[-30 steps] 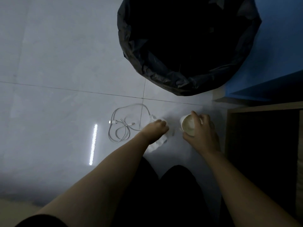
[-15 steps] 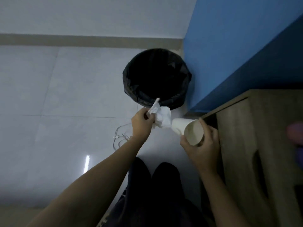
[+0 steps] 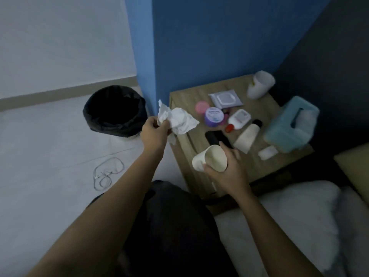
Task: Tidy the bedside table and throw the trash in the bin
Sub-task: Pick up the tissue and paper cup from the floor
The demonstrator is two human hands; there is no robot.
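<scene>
Left hand (image 3: 154,132) pinching a crumpled white tissue (image 3: 176,119) — creased, irregular, one corner sticking up — held in the air between the black-lined round bin (image 3: 114,110) on the floor at left and the wooden bedside table (image 3: 257,166). Right hand (image 3: 227,168) wrapped around an empty off-white paper cup (image 3: 209,158), tilted with its mouth toward the camera, over the table's near left corner. A coiled white cable (image 3: 106,172) lies on the pale floor, near left.
</scene>
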